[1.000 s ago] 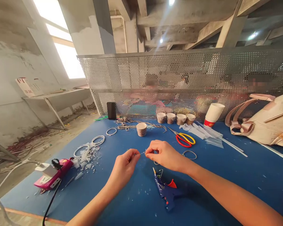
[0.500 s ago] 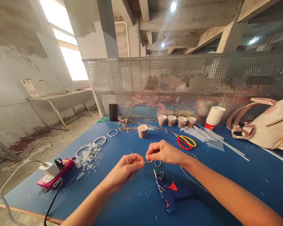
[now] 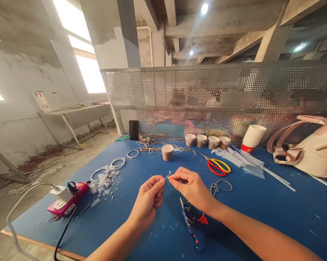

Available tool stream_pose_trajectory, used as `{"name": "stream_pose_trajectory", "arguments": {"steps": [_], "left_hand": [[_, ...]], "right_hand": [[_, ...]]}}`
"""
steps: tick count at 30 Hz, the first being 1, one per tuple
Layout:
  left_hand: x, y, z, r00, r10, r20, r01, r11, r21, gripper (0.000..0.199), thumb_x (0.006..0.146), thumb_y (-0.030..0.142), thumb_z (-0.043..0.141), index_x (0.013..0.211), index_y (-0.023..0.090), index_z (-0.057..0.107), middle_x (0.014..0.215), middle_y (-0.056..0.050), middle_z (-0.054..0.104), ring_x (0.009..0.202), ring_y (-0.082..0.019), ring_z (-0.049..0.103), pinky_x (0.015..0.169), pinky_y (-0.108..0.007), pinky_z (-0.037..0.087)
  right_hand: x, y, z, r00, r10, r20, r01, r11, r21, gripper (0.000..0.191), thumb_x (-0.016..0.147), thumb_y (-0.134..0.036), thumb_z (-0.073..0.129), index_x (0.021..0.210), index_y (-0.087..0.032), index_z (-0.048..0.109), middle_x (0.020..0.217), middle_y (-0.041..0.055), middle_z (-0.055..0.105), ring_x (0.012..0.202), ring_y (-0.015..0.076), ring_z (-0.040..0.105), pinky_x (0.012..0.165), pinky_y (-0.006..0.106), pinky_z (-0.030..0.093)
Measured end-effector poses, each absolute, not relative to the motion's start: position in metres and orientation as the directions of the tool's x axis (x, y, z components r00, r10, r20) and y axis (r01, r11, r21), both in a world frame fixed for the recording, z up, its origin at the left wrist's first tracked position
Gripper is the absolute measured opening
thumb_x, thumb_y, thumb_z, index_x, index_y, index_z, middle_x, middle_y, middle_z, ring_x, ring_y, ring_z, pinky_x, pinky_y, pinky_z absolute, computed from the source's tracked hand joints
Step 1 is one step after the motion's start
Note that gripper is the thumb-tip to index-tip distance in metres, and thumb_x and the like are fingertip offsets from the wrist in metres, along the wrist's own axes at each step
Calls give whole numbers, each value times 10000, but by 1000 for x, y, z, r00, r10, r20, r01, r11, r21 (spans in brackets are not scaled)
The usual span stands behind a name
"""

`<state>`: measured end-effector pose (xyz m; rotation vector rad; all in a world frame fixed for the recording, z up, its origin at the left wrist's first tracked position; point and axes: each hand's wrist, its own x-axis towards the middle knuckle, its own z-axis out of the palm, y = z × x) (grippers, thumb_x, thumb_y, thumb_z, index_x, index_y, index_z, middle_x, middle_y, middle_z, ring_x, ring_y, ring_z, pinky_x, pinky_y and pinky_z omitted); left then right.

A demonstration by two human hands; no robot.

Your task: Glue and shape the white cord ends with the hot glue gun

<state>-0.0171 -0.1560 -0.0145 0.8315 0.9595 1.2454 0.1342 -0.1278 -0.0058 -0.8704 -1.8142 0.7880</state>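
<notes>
The left hand (image 3: 149, 198) pinched a thin, pale string (image 3: 167, 175), best steadied near its tip, beside the right hand (image 3: 192, 187), whose fingertips pressed together, any hold unclear.

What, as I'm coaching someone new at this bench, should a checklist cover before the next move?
1. Thin strand pinched by the left hand: ok, between thumb and fingers.
2. Right hand gripping the strand: cannot tell; its fingertips are right beside it.
3. Glue gun nozzle aimed away from both hands: not ok; it points roughly toward them.
4. Glue gun cool: cannot tell.
5. Scissors away from the fingers: ok, lying beyond the right hand.
6. Nearest cup upright: ok, standing beyond the hands.
</notes>
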Motion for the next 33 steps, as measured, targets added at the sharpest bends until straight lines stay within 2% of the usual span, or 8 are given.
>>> {"name": "stream_pose_trajectory", "arguments": {"steps": [9,14,19,22,25,27,30,33], "left_hand": [[-20,-154,-20,273,941,-201,-478,314,820,322,626,338,774,719,179,510,420,118,308,413,-30,78,365,-153,78],[-36,-151,-14,383,903,-195,-243,302,922,286,665,376,727,713,179,524,449,116,264,419,-39,102,388,-179,81],[-42,-153,-2,316,949,-4,279,-89,956,210,749,352,610,671,157,596,517,65,350,488,-76,255,449,-216,189],[-37,-156,-4,155,973,169,422,-220,879,215,775,335,561,649,164,595,502,63,348,504,-86,265,475,-232,203],[-31,-156,-12,-40,973,228,314,-205,927,212,768,364,579,694,166,595,527,57,398,509,-85,308,476,-221,233],[-27,-156,-17,-88,988,123,87,-116,989,233,755,398,608,731,168,576,532,63,396,482,-73,303,445,-204,221],[-22,-154,-21,17,996,-90,-295,91,951,269,714,398,669,739,176,520,504,89,368,414,-38,203,395,-174,140],[-17,-153,-21,137,976,-171,-487,216,846,301,653,325,736,719,167,488,530,83,425,404,-14,166,379,-150,118]], "right_hand": [[131,-120,-9,-310,947,85,-37,77,-996,174,639,-350,716,659,-177,701,661,-2,656,658,139,555,676,274,440],[145,-109,7,-512,857,57,112,132,-985,119,634,-283,707,633,-167,680,588,-30,601,582,105,499,584,238,398],[153,-101,27,-671,739,-67,382,267,-885,73,689,-239,663,690,-171,689,604,-31,589,552,99,479,513,220,362],[145,-108,28,-598,800,40,499,411,-763,73,731,-196,628,691,-175,685,650,-18,597,565,105,489,527,232,366],[135,-120,20,-498,807,317,530,573,-625,133,766,-138,592,686,-183,688,695,1,606,668,135,531,622,262,393],[132,-125,11,-435,794,425,485,604,-633,151,788,-143,574,708,-188,694,694,4,600,680,137,536,640,265,402],[131,-128,-2,-351,843,407,336,520,-786,148,801,-210,571,753,-187,709,713,7,609,635,124,537,595,247,416],[132,-126,-11,-320,910,265,178,332,-926,151,774,-277,597,776,-186,718,737,12,655,677,141,577,643,259,450]]}}
